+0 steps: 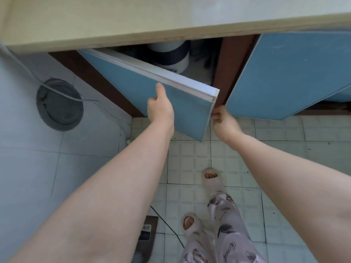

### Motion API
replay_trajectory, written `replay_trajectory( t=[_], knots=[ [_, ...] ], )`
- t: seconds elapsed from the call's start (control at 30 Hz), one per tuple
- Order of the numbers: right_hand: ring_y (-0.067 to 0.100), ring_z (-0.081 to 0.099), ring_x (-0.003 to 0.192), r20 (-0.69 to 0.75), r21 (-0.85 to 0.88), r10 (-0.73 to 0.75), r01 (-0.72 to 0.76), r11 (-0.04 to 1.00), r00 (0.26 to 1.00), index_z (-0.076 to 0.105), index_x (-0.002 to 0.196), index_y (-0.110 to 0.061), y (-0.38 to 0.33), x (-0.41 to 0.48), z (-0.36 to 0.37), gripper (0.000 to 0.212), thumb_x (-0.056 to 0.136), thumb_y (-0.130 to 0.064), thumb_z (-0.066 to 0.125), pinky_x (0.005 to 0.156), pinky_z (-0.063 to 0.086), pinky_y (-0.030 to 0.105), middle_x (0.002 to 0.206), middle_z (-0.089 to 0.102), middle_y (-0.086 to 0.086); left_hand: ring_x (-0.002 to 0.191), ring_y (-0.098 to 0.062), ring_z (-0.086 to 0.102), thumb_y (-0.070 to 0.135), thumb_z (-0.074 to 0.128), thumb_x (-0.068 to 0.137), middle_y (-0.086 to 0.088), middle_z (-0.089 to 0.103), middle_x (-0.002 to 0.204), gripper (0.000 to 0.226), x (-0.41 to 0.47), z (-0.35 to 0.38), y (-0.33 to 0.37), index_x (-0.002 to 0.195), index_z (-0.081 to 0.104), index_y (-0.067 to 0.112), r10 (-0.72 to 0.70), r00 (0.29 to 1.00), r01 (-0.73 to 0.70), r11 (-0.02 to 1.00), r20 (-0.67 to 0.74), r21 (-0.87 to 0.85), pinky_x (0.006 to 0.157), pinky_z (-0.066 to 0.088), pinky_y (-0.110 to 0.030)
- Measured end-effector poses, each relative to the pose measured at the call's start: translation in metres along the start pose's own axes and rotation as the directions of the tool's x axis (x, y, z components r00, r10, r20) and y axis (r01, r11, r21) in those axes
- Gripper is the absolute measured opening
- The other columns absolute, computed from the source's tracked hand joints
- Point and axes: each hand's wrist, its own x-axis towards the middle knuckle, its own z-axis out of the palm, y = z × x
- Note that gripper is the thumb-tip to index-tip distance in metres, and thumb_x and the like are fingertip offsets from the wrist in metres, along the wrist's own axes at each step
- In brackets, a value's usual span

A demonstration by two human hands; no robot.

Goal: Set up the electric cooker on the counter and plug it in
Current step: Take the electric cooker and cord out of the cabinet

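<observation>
A blue cabinet door (133,86) under the pale counter (133,19) stands partly swung out. My left hand (160,106) rests on its outer face near the top edge, thumb up against the white rim. My right hand (224,120) pinches the door's free lower corner. Inside the dark cabinet sits a white appliance with a dark band, likely the electric cooker (171,54), mostly hidden by the counter edge and the door.
A second blue door (284,73) on the right is closed, with a brown frame (222,63) between. A tiled wall on the left carries a round grey vent (59,104) and a thin white cable. My slippered feet stand on floor tiles; a black cable lies there.
</observation>
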Motion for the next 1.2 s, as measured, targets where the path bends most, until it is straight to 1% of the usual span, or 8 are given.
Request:
replay_trajectory(
  t=[0.07,0.23,0.4,0.5,0.8,0.93,1.07,1.2],
  knots=[
    [0.030,0.058,0.111,0.049,-0.050,0.010,-0.008,0.999,0.999,0.049,0.124,-0.014,0.002,-0.023,0.007,0.040,0.088,-0.002,0.037,0.096,0.047,0.038,0.123,0.063,0.009,0.098,-0.021,0.058,0.063,0.046,0.088,0.000,0.058,0.103,0.045,-0.014,-0.013,0.005,0.101,0.047,0.020,0.009,0.999,-0.010,1.000,0.037,0.024,0.093,0.050,-0.042],
    [0.035,0.058,0.108,0.174,-0.189,0.028,0.006,0.982,0.984,0.044,0.131,-0.019,0.002,-0.063,0.027,0.047,0.088,-0.002,0.037,0.085,0.053,0.042,0.127,0.059,0.014,0.097,-0.020,0.058,0.054,0.062,0.082,-0.002,0.054,0.106,0.049,-0.038,-0.044,0.005,0.105,0.036,0.020,-0.011,0.999,0.003,0.986,0.047,0.166,0.090,0.053,-0.041],
    [0.034,0.059,0.112,0.340,-0.328,0.053,0.066,0.942,0.939,0.037,0.139,-0.032,0.002,-0.092,0.041,0.055,0.091,-0.005,0.040,0.091,0.052,0.043,0.132,0.056,0.013,0.098,-0.023,0.061,0.043,0.056,0.085,-0.006,0.059,0.112,0.047,-0.044,-0.074,-0.001,0.119,0.044,0.013,0.017,0.999,-0.027,0.963,0.041,0.269,0.078,0.051,-0.034],
    [0.029,0.059,0.107,0.423,-0.438,0.092,0.114,0.892,0.901,0.032,0.145,-0.035,-0.007,-0.101,0.045,0.063,0.091,-0.002,0.040,0.077,0.051,0.032,0.139,0.051,0.011,0.099,-0.028,0.063,0.033,0.048,0.088,-0.011,0.060,0.116,0.044,-0.047,-0.088,0.002,0.125,0.045,0.008,0.071,0.996,-0.086,0.907,0.051,0.413,0.076,0.052,-0.033],
    [0.030,0.047,0.128,0.210,-0.461,-0.030,0.126,0.879,0.977,0.043,0.141,-0.016,-0.048,-0.109,0.050,0.054,0.090,0.002,0.039,0.100,0.044,0.036,0.141,0.048,0.011,0.114,-0.035,0.055,0.021,0.034,0.099,-0.014,0.054,0.131,0.041,-0.057,-0.134,-0.001,0.135,0.040,0.003,0.106,0.994,-0.055,0.765,-0.041,0.642,0.098,0.047,-0.043],
    [0.029,0.050,0.124,0.181,-0.440,-0.040,0.117,0.890,0.983,0.048,0.138,-0.020,-0.056,-0.115,0.050,0.055,0.089,0.004,0.040,0.096,0.048,0.035,0.140,0.050,0.008,0.113,-0.035,0.057,0.021,0.032,0.099,-0.016,0.058,0.126,0.038,-0.054,-0.164,-0.007,0.130,0.047,0.004,0.104,0.988,0.001,0.738,-0.115,0.675,0.094,0.047,-0.041],
    [0.028,0.051,0.123,0.174,-0.440,-0.042,0.116,0.890,0.984,0.051,0.135,-0.020,-0.058,-0.120,0.048,0.054,0.088,0.003,0.040,0.093,0.048,0.034,0.141,0.050,0.007,0.105,-0.034,0.057,0.020,0.031,0.102,-0.016,0.059,0.120,0.034,-0.050,-0.194,-0.013,0.122,0.050,0.001,0.121,0.972,0.048,0.737,-0.201,0.674,0.076,0.040,-0.036],
    [0.029,0.053,0.120,0.161,-0.449,-0.043,0.112,0.886,0.986,0.053,0.133,-0.022,-0.063,-0.120,0.048,0.052,0.088,0.002,0.041,0.093,0.050,0.038,0.141,0.049,0.007,0.105,-0.036,0.055,0.018,0.033,0.102,-0.019,0.058,0.122,0.034,-0.042,-0.216,-0.018,0.124,0.051,0.000,0.150,0.951,0.069,0.747,-0.269,0.661,0.077,0.038,-0.036]
  ],
)
